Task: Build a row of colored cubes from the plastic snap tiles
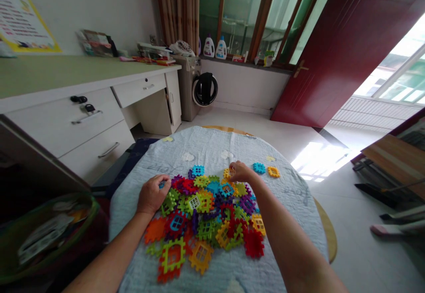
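A pile of colourful plastic building pieces (204, 229) with notched edges lies on the cloth-covered round table (292, 204). At the pile's left edge my left hand (153, 193) is closed round a blue piece (162, 184), which shows between thumb and fingers. My right hand (239, 171) pinches a yellow piece (228, 173) at the back of the pile. To the right of that hand lie a blue piece (259, 167) and an orange square frame (273, 171), apart from the pile. A light blue window piece (198, 170) rests at the back of the pile.
A desk with drawers (89, 80) stands at the left, beside a washing machine (190, 89) with its door open. A green basket (49, 240) holds items at the lower left. Detergent bottles (221, 48) stand on the windowsill. A red door (335, 49) is at the right.
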Action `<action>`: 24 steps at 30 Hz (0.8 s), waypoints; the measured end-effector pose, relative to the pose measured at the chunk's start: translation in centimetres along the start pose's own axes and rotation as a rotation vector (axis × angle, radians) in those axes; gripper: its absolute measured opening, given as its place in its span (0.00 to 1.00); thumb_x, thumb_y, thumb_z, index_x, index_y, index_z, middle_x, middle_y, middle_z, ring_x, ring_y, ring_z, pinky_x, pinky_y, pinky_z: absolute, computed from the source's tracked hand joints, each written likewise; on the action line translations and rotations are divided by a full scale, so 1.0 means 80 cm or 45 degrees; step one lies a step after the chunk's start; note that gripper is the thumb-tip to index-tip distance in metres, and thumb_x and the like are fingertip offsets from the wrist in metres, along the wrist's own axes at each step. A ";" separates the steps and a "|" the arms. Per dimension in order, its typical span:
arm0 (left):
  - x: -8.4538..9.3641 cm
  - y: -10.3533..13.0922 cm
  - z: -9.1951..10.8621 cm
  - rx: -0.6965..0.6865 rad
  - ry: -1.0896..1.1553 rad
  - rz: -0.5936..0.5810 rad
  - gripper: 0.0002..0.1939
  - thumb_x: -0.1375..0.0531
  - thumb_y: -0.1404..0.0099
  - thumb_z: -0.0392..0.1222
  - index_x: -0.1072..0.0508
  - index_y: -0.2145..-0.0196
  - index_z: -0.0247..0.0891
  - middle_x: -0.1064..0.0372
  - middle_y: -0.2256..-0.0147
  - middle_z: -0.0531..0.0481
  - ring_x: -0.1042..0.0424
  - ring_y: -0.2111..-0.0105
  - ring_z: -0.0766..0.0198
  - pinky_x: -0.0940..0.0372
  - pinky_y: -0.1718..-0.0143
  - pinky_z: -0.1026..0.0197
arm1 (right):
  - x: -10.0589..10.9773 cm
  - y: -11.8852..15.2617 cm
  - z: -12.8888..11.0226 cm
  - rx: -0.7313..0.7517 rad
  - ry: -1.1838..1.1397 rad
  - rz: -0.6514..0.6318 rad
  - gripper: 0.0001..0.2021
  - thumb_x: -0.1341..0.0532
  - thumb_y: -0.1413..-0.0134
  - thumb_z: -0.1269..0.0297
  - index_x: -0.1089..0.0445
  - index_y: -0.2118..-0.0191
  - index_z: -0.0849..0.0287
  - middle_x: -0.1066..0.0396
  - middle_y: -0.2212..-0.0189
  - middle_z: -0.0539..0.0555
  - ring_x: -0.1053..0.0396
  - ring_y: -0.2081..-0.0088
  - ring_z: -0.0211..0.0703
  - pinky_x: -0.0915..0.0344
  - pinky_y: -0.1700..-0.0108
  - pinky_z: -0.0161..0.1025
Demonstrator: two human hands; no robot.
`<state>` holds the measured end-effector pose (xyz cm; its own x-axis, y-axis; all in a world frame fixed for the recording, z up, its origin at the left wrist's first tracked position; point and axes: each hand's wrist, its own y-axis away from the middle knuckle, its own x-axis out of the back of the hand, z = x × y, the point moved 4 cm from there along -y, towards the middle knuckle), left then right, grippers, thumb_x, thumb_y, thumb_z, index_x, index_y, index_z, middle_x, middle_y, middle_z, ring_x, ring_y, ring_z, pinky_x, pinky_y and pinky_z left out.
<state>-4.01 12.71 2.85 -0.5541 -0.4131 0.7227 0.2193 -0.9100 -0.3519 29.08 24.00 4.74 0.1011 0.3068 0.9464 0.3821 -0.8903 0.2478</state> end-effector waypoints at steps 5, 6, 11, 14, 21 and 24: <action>0.001 0.000 0.002 0.008 -0.003 -0.004 0.15 0.49 0.42 0.51 0.27 0.70 0.40 0.23 0.65 0.46 0.25 0.61 0.55 0.33 0.54 0.57 | 0.000 -0.001 -0.002 -0.024 -0.014 0.039 0.25 0.33 0.54 0.56 0.30 0.49 0.60 0.30 0.54 0.59 0.31 0.57 0.46 0.39 0.57 0.35; 0.001 0.000 0.001 0.006 -0.005 -0.001 0.15 0.49 0.42 0.51 0.27 0.70 0.40 0.23 0.65 0.46 0.25 0.61 0.56 0.33 0.54 0.58 | -0.002 -0.001 -0.005 -0.021 -0.008 0.044 0.26 0.33 0.55 0.55 0.30 0.50 0.60 0.30 0.54 0.60 0.31 0.56 0.47 0.39 0.56 0.36; 0.000 0.001 -0.001 -0.001 -0.018 0.024 0.15 0.49 0.42 0.50 0.27 0.70 0.41 0.23 0.65 0.47 0.25 0.61 0.56 0.33 0.54 0.58 | -0.009 -0.004 -0.016 0.034 0.030 0.019 0.24 0.30 0.60 0.57 0.29 0.54 0.60 0.30 0.56 0.60 0.31 0.56 0.49 0.39 0.55 0.37; 0.000 0.001 -0.001 0.000 -0.016 0.016 0.15 0.48 0.43 0.50 0.27 0.70 0.40 0.23 0.65 0.46 0.25 0.61 0.56 0.33 0.53 0.58 | -0.008 -0.005 -0.016 0.028 0.045 0.006 0.26 0.29 0.63 0.60 0.30 0.55 0.61 0.31 0.56 0.60 0.31 0.58 0.48 0.38 0.58 0.37; -0.001 0.000 -0.001 0.007 -0.005 0.000 0.15 0.49 0.43 0.50 0.27 0.70 0.40 0.23 0.64 0.46 0.25 0.61 0.55 0.33 0.53 0.57 | 0.000 0.012 -0.016 -0.008 0.044 0.098 0.25 0.30 0.59 0.60 0.34 0.54 0.61 0.35 0.52 0.62 0.32 0.54 0.48 0.39 0.56 0.38; -0.002 0.001 -0.003 0.010 -0.004 -0.003 0.15 0.49 0.42 0.50 0.27 0.69 0.40 0.23 0.64 0.46 0.25 0.61 0.55 0.34 0.53 0.57 | -0.001 0.020 -0.018 -0.007 0.027 0.126 0.21 0.31 0.56 0.62 0.34 0.56 0.60 0.33 0.52 0.61 0.32 0.55 0.47 0.40 0.57 0.37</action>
<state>-4.12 12.74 2.55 -0.5521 -0.4114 0.7253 0.2244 -0.9110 -0.3459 28.39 22.06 5.37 0.1182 0.2103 0.9705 0.3662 -0.9177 0.1542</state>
